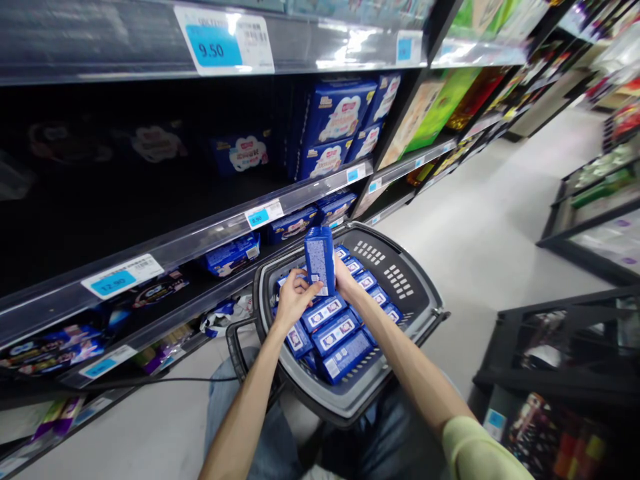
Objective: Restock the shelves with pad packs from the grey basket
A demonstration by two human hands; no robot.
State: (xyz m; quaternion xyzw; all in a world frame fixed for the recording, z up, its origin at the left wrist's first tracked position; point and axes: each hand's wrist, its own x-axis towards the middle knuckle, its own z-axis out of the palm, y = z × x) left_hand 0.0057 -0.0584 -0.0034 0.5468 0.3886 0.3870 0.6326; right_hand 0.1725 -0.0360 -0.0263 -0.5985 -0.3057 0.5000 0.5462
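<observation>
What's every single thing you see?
basket: one, grey, centre
held packet: one, blue, above basket
basket packets: over ten, blue, inside
shelves: several, dark, left
shelf packets: several, blue, on shelves
price tags: many, white-blue, shelf edges
other packs: many, mixed, farther shelves
display stands: several, black, right
cable: one, black, lower left
floor: one, pale, underneath
trouser legs: two, blue, below
sleeve: one, yellowish, lower right
left hand: one, bare, touching held packet
right hand: one, bare, holding held packet

Taking the view as a dial: a 9.50 tag (225, 41) at eleven o'clock, a 12.90 tag (121, 276) at nine, purple packs (56, 420) at eight, a thin cord (185, 380) between seven and eight, a green box (440, 110) between one and two, pale floor (475, 213) at three, a black stand (515, 385) near four
</observation>
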